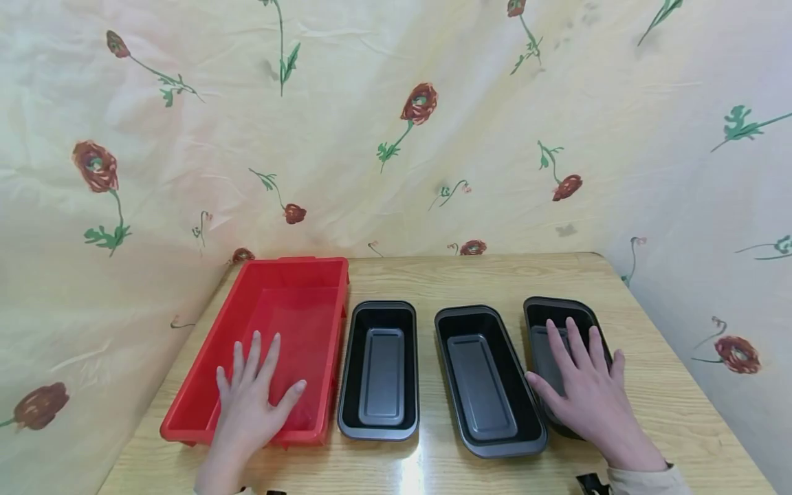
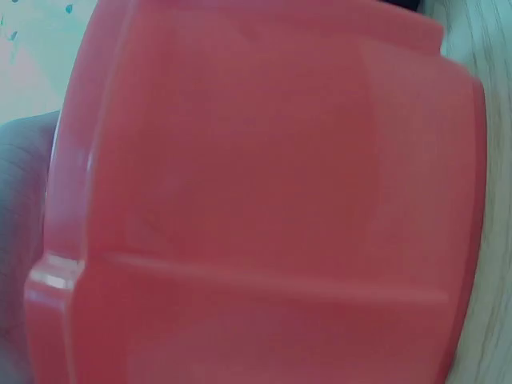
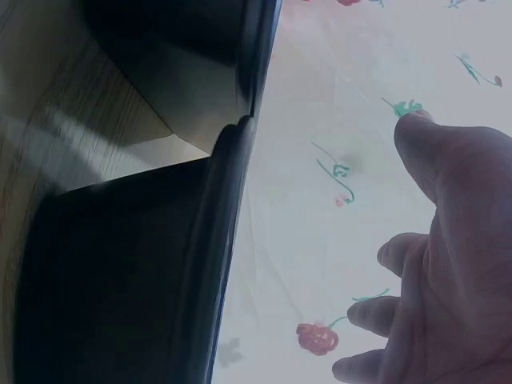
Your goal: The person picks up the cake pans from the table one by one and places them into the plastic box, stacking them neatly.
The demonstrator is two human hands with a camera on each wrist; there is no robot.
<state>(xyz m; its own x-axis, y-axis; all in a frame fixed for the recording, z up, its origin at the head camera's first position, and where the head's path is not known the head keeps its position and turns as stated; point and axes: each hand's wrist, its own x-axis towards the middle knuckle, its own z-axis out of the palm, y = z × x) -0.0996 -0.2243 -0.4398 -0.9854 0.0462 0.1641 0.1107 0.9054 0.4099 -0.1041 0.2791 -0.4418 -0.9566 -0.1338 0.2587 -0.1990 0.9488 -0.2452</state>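
My left hand [image 1: 247, 405] hovers with fingers spread over the front part of a red plastic tray [image 1: 300, 285] and holds nothing. In the left wrist view the tray's outer wall [image 2: 264, 176] fills most of the picture, and a strip of the hand [image 2: 22, 232] shows beyond its rim. Spread over the rightmost dark loaf pan [image 1: 559, 302], my right hand [image 1: 584, 395] covers part of that pan from the head view. The right wrist view shows this hand [image 3: 460, 232] higher than the pan rims, apart from them, fingers empty.
Two more dark loaf pans, one upright to the view [image 1: 381, 375] and one slanted [image 1: 482, 385], stand between the hands. All the containers rest on a light wooden table [image 1: 464, 278]. Flower-patterned cloth [image 1: 346, 137] hangs behind and beside it.
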